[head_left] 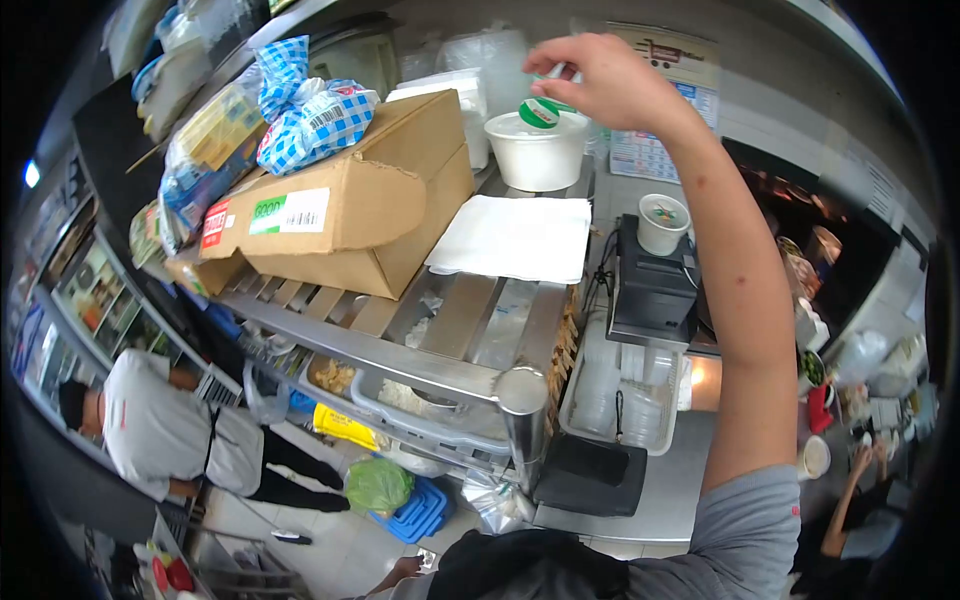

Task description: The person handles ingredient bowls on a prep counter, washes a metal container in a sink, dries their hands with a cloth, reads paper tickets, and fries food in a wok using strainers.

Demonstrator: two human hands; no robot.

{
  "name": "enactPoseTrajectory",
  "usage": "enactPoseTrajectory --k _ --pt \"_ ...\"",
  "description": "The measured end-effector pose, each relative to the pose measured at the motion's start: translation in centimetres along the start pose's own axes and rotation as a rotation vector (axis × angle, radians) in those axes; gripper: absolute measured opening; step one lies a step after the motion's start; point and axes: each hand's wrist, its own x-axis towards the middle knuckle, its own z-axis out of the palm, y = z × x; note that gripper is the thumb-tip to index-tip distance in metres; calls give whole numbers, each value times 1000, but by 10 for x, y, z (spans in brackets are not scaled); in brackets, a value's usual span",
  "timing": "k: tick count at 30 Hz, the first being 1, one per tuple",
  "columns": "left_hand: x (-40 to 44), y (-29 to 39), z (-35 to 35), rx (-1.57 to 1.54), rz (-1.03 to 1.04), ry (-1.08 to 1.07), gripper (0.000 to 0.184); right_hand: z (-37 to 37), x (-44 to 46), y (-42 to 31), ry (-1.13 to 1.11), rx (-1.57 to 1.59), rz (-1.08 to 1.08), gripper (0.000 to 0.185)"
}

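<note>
My right hand [590, 75] reaches up over a shelf, its fingers curled round something green and partly clear that I cannot make out. Just below the fingers stands a round white tub [535, 155] with a clear lid and a green oval label [539, 113]. In front of the tub lie flat white sheets [515, 238] on the slatted metal shelf [460, 318]. Low in the view, near my body, a small part of my left hand [402, 568] shows; its fingers are too unclear to read.
A large cardboard box [345, 215] carries a blue checkered bag [318, 120]. Right of the shelf are a black machine [652, 285] with a small white cup [663, 224] on it, and a tray of clear containers [620, 395]. One person [175, 425] stands lower left, another [870, 525] lower right.
</note>
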Motion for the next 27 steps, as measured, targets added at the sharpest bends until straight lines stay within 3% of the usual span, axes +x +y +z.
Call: enactPoseTrajectory --k 4,7,10,13,15,16,19,22,27 --pt "-19 43 63 -55 -28 87 50 36 40 14 -4 -35 -101 37" --pt "-25 63 95 -79 -39 136 52 58 58 17 -120 -4 -41 45" --pt "-27 73 115 -70 -30 189 54 75 72 18 -89 -8 -133 53" --pt "-29 74 130 26 18 241 56 76 77 11 -168 12 -63 60" --pt "-40 84 126 -113 -94 236 58 79 81 9 -244 -23 -34 63" --pt "-52 94 120 -182 -150 239 58 81 84 10 -241 -23 -41 63" --pt "-40 87 122 -189 106 396 62 88 86 22 -154 2 -71 59" --pt "-25 79 116 -30 43 167 59 91 81 34 -92 50 -132 53" --pt "-20 81 110 -55 -5 191 58 108 98 50 -96 -11 -182 42"
